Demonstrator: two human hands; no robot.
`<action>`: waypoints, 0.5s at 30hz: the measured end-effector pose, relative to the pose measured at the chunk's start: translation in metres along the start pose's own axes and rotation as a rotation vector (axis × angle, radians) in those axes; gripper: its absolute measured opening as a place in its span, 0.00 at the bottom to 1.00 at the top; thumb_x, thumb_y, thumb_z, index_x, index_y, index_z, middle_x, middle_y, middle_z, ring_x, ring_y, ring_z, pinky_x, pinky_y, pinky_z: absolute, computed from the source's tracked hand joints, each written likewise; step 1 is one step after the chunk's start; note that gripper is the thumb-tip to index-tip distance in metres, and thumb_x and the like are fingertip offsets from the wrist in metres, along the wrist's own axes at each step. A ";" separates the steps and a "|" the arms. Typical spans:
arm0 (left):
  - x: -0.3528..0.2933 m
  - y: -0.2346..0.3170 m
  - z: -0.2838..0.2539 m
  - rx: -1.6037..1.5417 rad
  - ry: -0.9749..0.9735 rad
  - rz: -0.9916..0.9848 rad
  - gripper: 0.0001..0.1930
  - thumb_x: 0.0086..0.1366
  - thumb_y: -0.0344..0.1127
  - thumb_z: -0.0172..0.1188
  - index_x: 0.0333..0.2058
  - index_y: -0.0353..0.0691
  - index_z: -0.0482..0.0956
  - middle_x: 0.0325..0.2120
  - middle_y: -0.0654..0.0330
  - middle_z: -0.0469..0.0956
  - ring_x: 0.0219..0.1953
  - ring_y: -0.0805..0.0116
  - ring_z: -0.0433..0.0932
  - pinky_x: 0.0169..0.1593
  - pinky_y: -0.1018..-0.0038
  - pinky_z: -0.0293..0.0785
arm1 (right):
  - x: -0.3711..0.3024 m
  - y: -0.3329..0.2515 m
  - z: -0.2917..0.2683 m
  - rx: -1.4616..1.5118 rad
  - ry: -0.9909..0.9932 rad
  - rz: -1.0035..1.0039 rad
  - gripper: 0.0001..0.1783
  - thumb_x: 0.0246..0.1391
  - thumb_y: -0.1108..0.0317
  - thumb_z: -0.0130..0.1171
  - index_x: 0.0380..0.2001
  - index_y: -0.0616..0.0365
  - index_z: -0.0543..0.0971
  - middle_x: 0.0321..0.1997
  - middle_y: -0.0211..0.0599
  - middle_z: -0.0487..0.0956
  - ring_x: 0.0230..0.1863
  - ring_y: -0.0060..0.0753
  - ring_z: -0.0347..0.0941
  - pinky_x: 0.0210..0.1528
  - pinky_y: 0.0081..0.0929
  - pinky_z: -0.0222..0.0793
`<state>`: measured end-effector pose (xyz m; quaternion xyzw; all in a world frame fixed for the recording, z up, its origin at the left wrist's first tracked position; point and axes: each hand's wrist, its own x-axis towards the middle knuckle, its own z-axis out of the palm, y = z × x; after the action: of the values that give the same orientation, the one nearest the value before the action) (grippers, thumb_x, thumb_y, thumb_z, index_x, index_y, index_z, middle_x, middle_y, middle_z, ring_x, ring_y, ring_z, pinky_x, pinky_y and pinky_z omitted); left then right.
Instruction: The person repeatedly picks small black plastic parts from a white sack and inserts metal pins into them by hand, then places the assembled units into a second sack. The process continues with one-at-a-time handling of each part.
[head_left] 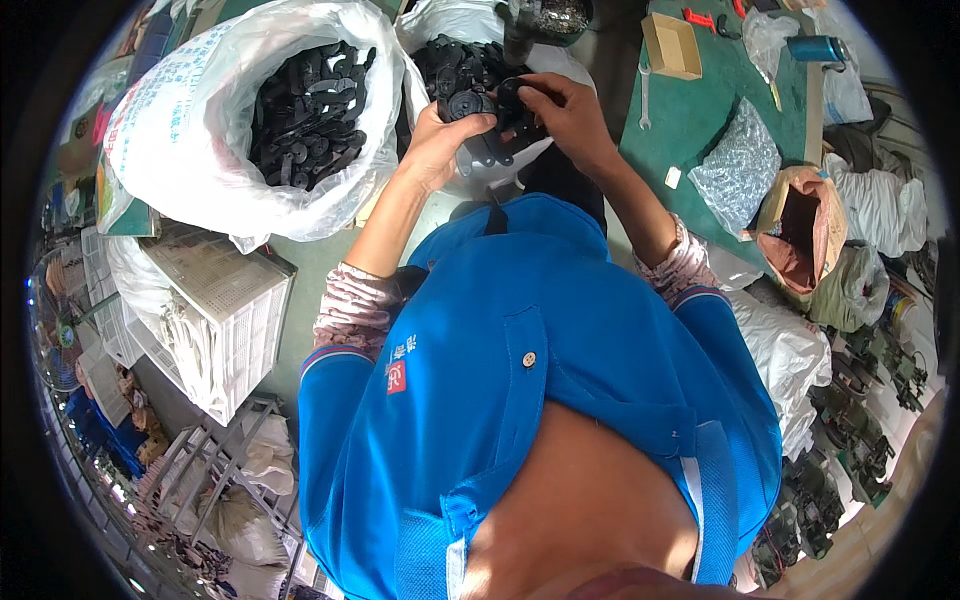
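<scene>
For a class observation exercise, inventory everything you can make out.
Left bag: one, white, upper left
Centre bag: one, white, top centre
Loose parts: many, black, in both bags
Held parts: at least two, black, in hands
Table: one, green, right
Box: one, brown, on table
Wrench: one, silver, on table
Bubble wrap: one, clear, on table
Cylinder: one, blue, upper right
Paper bag: one, brown, right
Crates: unclear, white, left
Clutter: uncountable, mixed, around edges
Shirt: one, blue, worn
Left hand: one, bare, holding part
Right hand: one, bare, holding part

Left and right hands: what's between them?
A black disc-ended piece in the left hand, a round black piece in the right hand, and more black parts beneath, in the head view.
</scene>
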<state>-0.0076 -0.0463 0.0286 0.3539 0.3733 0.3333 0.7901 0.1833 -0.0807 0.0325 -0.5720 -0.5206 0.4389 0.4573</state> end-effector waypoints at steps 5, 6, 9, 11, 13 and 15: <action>0.002 0.006 -0.012 -0.260 0.033 0.017 0.11 0.55 0.24 0.58 0.39 0.29 0.76 0.33 0.51 0.79 0.37 0.59 0.81 0.43 0.65 0.80 | 0.018 -0.033 -0.015 0.292 0.134 -0.033 0.17 0.57 0.70 0.56 0.47 0.70 0.74 0.34 0.42 0.80 0.32 0.26 0.77 0.33 0.19 0.73; 0.000 0.008 -0.014 -0.266 0.040 0.010 0.12 0.55 0.24 0.59 0.39 0.29 0.76 0.34 0.50 0.79 0.37 0.58 0.81 0.44 0.65 0.80 | 0.025 -0.038 -0.019 0.287 0.126 -0.094 0.19 0.56 0.70 0.57 0.48 0.70 0.72 0.34 0.42 0.80 0.31 0.28 0.77 0.33 0.21 0.74; 0.002 0.008 -0.014 -0.314 0.039 0.016 0.13 0.57 0.26 0.60 0.42 0.29 0.74 0.37 0.48 0.79 0.38 0.56 0.81 0.46 0.64 0.80 | 0.059 -0.097 -0.011 0.474 0.285 -0.028 0.12 0.56 0.71 0.53 0.40 0.69 0.76 0.18 0.37 0.75 0.19 0.25 0.73 0.23 0.21 0.74; 0.007 0.008 -0.010 -0.392 0.026 0.009 0.15 0.58 0.27 0.60 0.43 0.28 0.73 0.39 0.47 0.78 0.41 0.55 0.80 0.47 0.63 0.79 | 0.076 -0.085 -0.018 0.423 0.224 -0.072 0.11 0.56 0.71 0.52 0.35 0.70 0.76 0.15 0.38 0.74 0.16 0.25 0.72 0.20 0.22 0.74; 0.011 0.009 -0.007 -0.502 0.016 -0.021 0.16 0.58 0.27 0.60 0.45 0.28 0.72 0.40 0.46 0.77 0.43 0.54 0.79 0.49 0.62 0.78 | 0.088 -0.075 -0.028 0.285 0.101 -0.006 0.10 0.57 0.70 0.51 0.32 0.69 0.76 0.16 0.39 0.75 0.15 0.26 0.72 0.18 0.22 0.73; 0.012 0.013 -0.006 -0.567 -0.017 -0.051 0.17 0.58 0.24 0.59 0.45 0.26 0.70 0.41 0.44 0.76 0.45 0.52 0.78 0.51 0.61 0.77 | 0.094 -0.071 -0.030 0.219 0.057 0.044 0.13 0.58 0.70 0.51 0.23 0.67 0.75 0.16 0.39 0.75 0.15 0.25 0.72 0.15 0.22 0.69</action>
<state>-0.0099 -0.0284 0.0323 0.1122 0.2674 0.4012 0.8689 0.2060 0.0137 0.1056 -0.5420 -0.4438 0.4867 0.5219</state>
